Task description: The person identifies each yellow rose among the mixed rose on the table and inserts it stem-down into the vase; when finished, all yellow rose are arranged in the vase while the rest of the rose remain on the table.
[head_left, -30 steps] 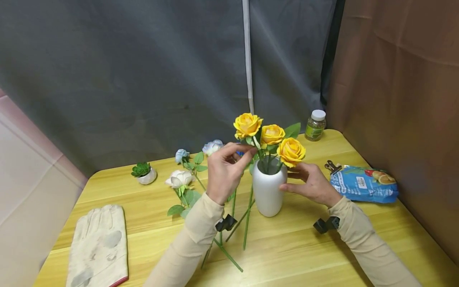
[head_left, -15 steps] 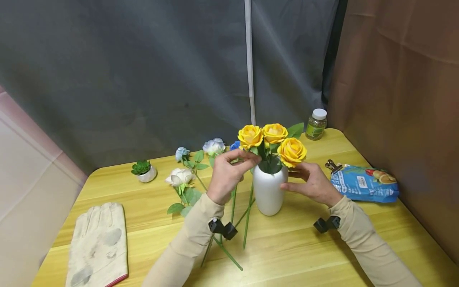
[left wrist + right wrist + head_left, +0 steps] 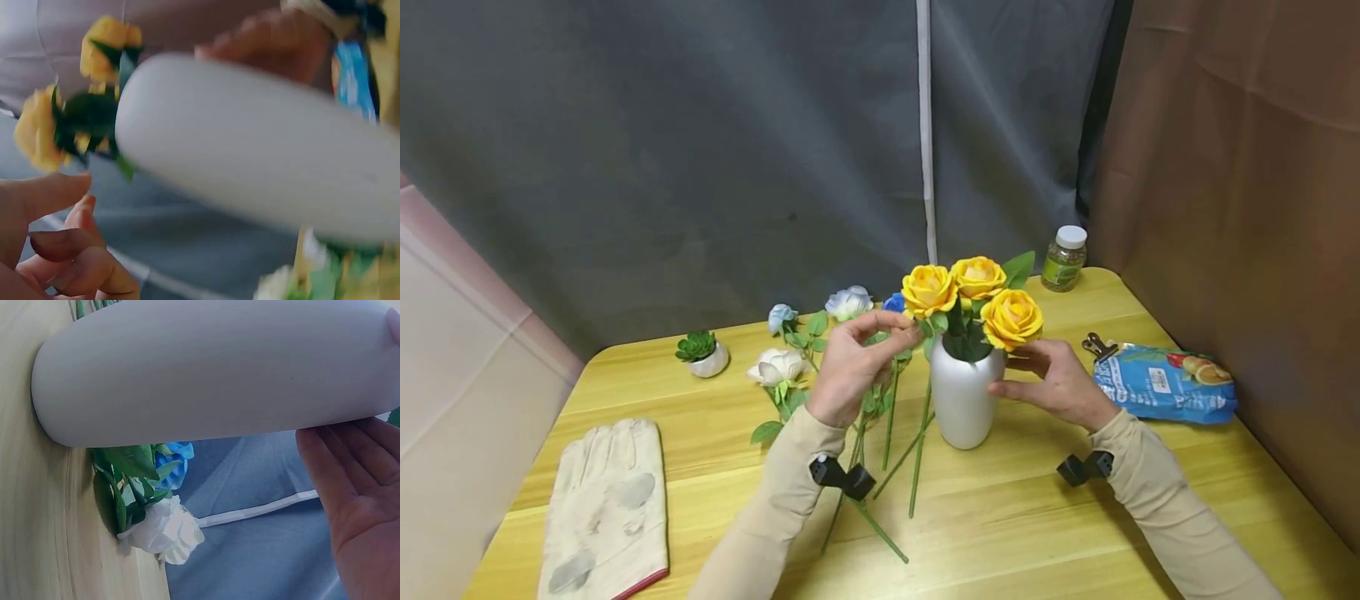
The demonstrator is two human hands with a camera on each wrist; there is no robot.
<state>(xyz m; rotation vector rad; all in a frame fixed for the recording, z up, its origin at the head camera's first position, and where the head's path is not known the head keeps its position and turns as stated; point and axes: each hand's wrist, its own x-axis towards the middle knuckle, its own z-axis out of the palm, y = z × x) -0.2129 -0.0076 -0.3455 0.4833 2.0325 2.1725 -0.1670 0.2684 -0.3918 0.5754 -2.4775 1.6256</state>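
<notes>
A white vase (image 3: 962, 400) stands mid-table with three yellow roses (image 3: 977, 277) in it; it also fills the left wrist view (image 3: 250, 150) and the right wrist view (image 3: 212, 369). My left hand (image 3: 857, 367) hovers just left of the vase's neck. Its thumb and fingertips (image 3: 904, 332) are near the leaves under the left rose (image 3: 928, 290), and the wrist view shows nothing between its loosely curled fingers (image 3: 75, 250). My right hand (image 3: 1060, 385) rests against the vase's right side with fairly straight fingers (image 3: 334, 475).
Loose white, pale blue and blue flowers (image 3: 775, 367) lie left of the vase, with stems (image 3: 916, 467) running towards me. Work gloves (image 3: 606, 508) lie front left. A small potted succulent (image 3: 700, 354) stands behind them. A jar (image 3: 1063, 258), a clip (image 3: 1093, 343) and a blue snack bag (image 3: 1165, 383) lie right.
The left yellow rose has sunk deeper into the vase, level with the other two. My left hand has dropped and drawn slightly left. My right hand has stayed on the vase.
</notes>
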